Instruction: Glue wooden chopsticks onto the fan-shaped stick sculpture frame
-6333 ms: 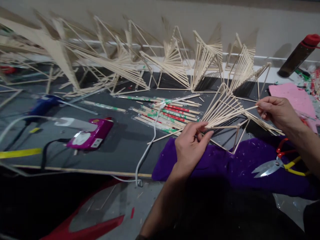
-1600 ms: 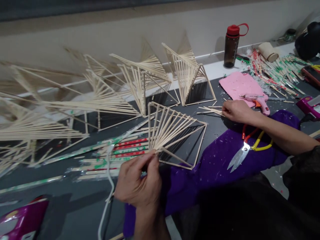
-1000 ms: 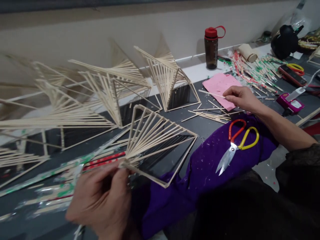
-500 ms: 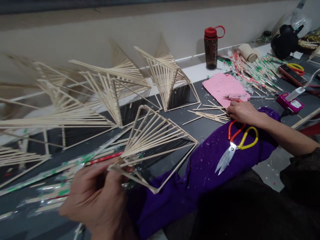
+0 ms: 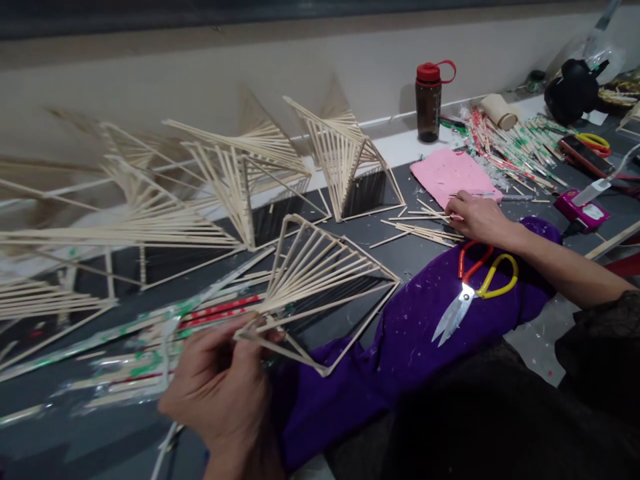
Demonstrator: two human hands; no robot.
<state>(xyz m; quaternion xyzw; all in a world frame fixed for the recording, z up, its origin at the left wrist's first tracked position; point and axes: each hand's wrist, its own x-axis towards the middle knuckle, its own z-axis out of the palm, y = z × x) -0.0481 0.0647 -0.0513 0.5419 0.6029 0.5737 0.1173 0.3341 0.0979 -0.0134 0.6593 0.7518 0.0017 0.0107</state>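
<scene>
Bench: dark grey tabletop (image 5: 60, 437) ran along a pale wall (image 5: 370, 60).
Left hand: fingers and thumb of the left hand (image 5: 227, 387) were pinched on the near-left corner of the fan-shaped stick frame (image 5: 313, 270).
Frame position: beside the purple cloth (image 5: 415, 340), its near edge over the fabric; whether it was lifted clear could not be told.
Right hand: well apart from the left; the right hand (image 5: 475, 217) was at the ends of the loose sticks (image 5: 435, 233), grip on any one not discernible.
Technique: judged best to take a single straight stick by its end, leaving the others undisturbed, while the left pinch stayed light so the thin joints would not flex.
Scissors: lay on the cloth, blades towards the wearer; scissors (image 5: 467, 293) seemed worth avoiding with the right forearm.
Wrapped sticks: beyond the left hand, wrapped sticks (image 5: 225, 309) lay flat.
Pink sheet: just past the right fingers, pink sheet (image 5: 453, 172).
Back row: standing stick structures (image 5: 345, 167) and bottle (image 5: 429, 110).
</scene>
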